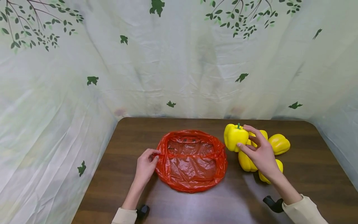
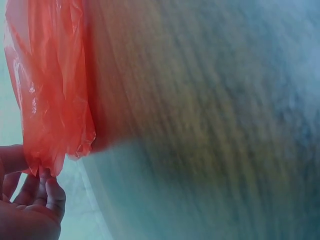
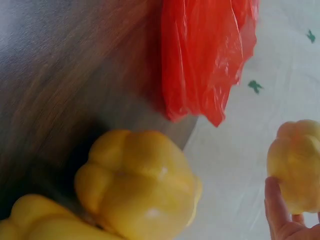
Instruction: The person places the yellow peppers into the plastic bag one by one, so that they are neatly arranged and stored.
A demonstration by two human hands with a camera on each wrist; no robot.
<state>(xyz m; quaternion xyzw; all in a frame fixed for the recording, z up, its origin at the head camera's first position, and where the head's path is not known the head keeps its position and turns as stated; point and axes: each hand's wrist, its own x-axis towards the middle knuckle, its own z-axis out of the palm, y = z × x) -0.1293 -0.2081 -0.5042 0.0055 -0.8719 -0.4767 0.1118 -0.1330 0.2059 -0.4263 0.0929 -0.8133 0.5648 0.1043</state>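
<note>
A red plastic bag (image 1: 193, 172) stands on the table with its mouth spread wide and its rim rolled outward. My left hand (image 1: 146, 165) pinches the bag's left rim between thumb and fingers; in the left wrist view the fingers (image 2: 55, 197) hold gathered red film. To the right of the bag, my right hand (image 1: 261, 152) grips a yellow bell pepper (image 1: 234, 137) with a green stem, raised above the others. The right wrist view shows that held pepper (image 3: 297, 165) at its right edge, fingers along its side.
Several more yellow bell peppers (image 1: 279, 144) lie grouped on the brown wooden table (image 1: 134, 133) under and beyond my right hand. One pepper (image 3: 140, 185) looms large in the right wrist view. A pale curtain (image 1: 179, 71) with green leaf prints hangs behind the table.
</note>
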